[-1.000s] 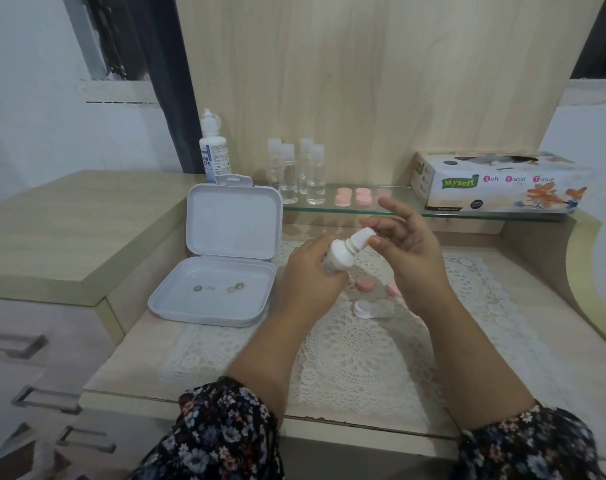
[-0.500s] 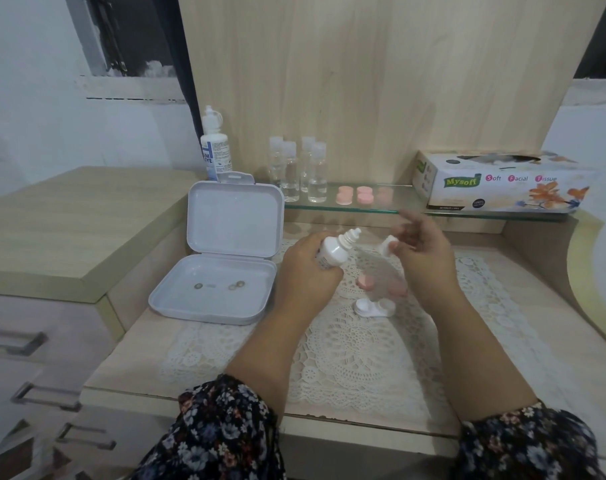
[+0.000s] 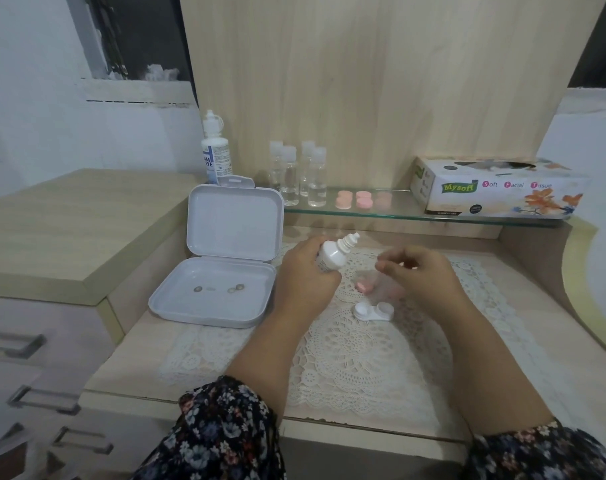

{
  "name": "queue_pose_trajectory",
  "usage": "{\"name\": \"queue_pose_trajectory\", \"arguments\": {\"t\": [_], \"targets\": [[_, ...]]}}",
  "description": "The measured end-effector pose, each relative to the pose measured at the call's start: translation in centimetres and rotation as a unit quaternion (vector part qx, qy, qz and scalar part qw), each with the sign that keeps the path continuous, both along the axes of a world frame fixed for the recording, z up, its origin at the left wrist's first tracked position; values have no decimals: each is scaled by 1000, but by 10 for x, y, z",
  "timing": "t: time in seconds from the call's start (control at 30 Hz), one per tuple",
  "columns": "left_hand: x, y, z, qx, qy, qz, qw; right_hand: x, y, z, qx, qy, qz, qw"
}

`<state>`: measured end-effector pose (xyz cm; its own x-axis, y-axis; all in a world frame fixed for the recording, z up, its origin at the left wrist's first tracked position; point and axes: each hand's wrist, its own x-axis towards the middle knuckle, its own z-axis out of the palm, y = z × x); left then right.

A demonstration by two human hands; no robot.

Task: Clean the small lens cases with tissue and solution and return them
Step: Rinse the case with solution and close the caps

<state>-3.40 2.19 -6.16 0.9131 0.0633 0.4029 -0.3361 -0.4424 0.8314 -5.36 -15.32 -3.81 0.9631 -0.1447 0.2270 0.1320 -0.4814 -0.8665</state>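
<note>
At frame centre the left hand grips a small bottle, nozzle bared. The right hand hovers beside it, fingers curled; its hold cannot be told. A white lens case lies open on the doily below them.

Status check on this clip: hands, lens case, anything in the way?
Left hand grips uncapped solution bottle. Right hand blurred, grasp unclear. White lens case open on doily, untouched. Nothing blocking it.
</note>
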Motion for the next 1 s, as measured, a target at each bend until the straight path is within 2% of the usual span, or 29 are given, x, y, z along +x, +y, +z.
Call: {"name": "queue_pose_trajectory", "arguments": {"t": [0.17,0.27,0.37,0.47,0.57,0.67,0.87,1.0], "targets": [[3,0,0,10,-7,1,1000,-17,-17,12,-125,102,88,983],[4,0,-1,16,-11,-3,1000,-18,-19,8,-193,115,105,969],[3,0,-2,18,-12,-9,1000,-17,-17,2,-212,105,126,963],[3,1,-2,16,-16,-17,1000,-18,-16,1,-152,78,100,980],[5,2,-1,40,-23,-35,998,-18,-16,2,-22,44,68,996],[8,5,-3,78,-46,-36,995,-17,-16,2,79,32,74,994],[13,8,-8,90,-77,-22,993,-11,-17,-3,67,19,76,995],[20,15,-12,135,-128,-7,983,-10,-16,-4,83,27,86,992]]}}
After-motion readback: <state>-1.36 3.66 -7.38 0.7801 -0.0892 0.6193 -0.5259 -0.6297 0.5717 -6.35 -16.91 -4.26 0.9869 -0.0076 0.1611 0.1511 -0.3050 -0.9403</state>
